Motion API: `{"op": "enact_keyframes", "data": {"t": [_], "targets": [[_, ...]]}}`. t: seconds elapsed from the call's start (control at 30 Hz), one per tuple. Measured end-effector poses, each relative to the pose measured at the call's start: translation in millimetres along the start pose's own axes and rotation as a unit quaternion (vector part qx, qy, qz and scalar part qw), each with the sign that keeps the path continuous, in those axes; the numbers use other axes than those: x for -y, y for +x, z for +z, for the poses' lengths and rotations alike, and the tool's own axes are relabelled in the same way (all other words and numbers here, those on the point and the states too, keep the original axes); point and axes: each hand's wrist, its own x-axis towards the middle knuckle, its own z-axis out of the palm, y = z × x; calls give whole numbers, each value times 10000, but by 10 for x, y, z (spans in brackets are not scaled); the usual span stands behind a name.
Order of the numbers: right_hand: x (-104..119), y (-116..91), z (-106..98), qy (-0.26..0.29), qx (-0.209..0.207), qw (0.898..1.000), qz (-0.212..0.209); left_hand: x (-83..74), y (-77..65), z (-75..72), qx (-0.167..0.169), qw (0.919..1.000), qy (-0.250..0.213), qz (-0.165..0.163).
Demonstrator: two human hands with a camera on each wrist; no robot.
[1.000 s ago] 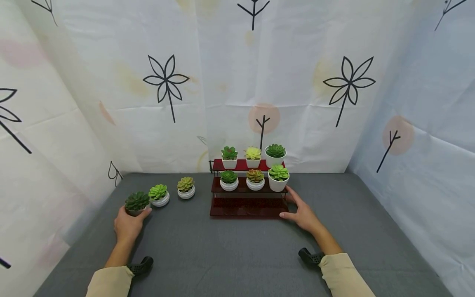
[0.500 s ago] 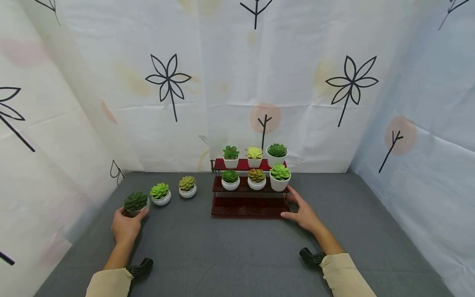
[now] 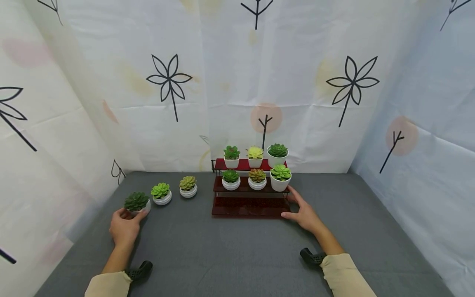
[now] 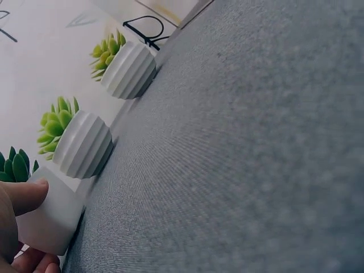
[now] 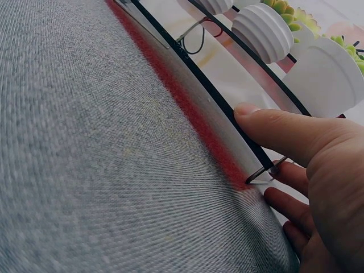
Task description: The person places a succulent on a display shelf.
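Note:
At the left, my left hand (image 3: 125, 227) holds a dark green potted succulent (image 3: 136, 201) low at the tabletop. In the left wrist view, my thumb lies on its smooth white pot (image 4: 52, 219) near the rim, with fingertips at the far side. My right hand (image 3: 305, 214) grips the right end of a dark red tiered shelf (image 3: 250, 207). The right wrist view shows the thumb on the front edge of the lowest board, fingers behind by the wire leg. Potted succulents stand on both upper tiers, including a bright green one (image 3: 281, 173) above my right hand.
Beside the held pot stand a bright green succulent (image 3: 161, 191) and a yellow-green one (image 3: 188, 184), both in ribbed white pots. A grey cloth (image 3: 222, 255) covers the table. Printed white fabric (image 3: 222, 74) encloses the back and sides; a black cord loop (image 3: 118, 171) hangs at left.
My left hand and the dark green succulent have shifted slightly left, widening the gap to the neighbouring pot. More of the white pot shows. The right hand keeps its place; the head view shifted slightly.

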Motion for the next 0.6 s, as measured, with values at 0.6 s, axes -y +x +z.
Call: {"op": "enact_keyframes", "data": {"t": [0.6], "targets": [[-2,7,3,33,6,10000,14,-111,-251,-48,543,9984,130,98]]}}
